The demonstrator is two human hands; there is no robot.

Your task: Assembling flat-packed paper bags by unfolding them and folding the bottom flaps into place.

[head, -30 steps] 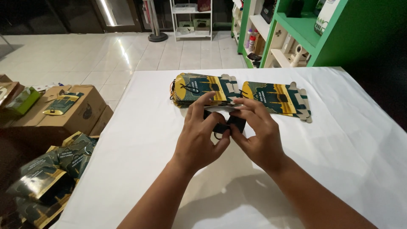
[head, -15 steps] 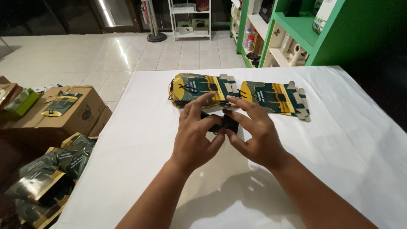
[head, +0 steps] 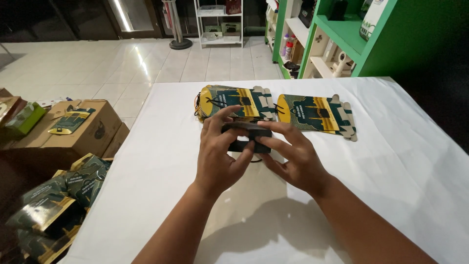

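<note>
Both hands grip a small dark folded carton just above the white table. My left hand wraps its left end, thumb underneath and fingers on top. My right hand presses its right end with fingers spread. Behind the hands lie two stacks of flat printed box blanks, green and gold: one stack at centre, the other to its right.
A brown cardboard box with a flat blank on top stands on the floor at left. Below it sits a pile of assembled dark green boxes. Green shelves rise at the back right. A white rack stands far behind.
The hands have shifted slightly on the dark carton, flattening and pressing it; the fingers now lie more spread along its top. The stacks have not moved.
</note>
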